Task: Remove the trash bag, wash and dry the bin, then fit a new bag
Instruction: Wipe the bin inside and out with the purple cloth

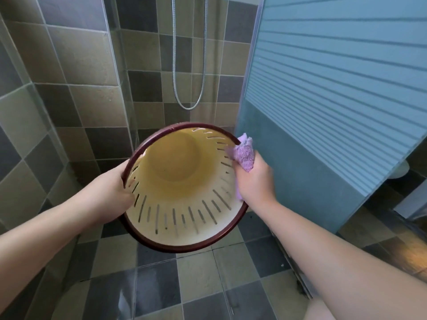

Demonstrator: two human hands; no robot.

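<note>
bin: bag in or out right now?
Out. The bin is tipped toward the camera, its bare slotted inside and bottom showing, with no liner over the dark red rim.

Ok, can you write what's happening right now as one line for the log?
step: drying bin | left hand: grips bin rim | right hand: presses purple cloth on rim | bag: none fitted

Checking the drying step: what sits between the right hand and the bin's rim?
In the head view, a purple cloth lies between the right hand and the bin, pressed against its right rim and slotted wall.
</note>
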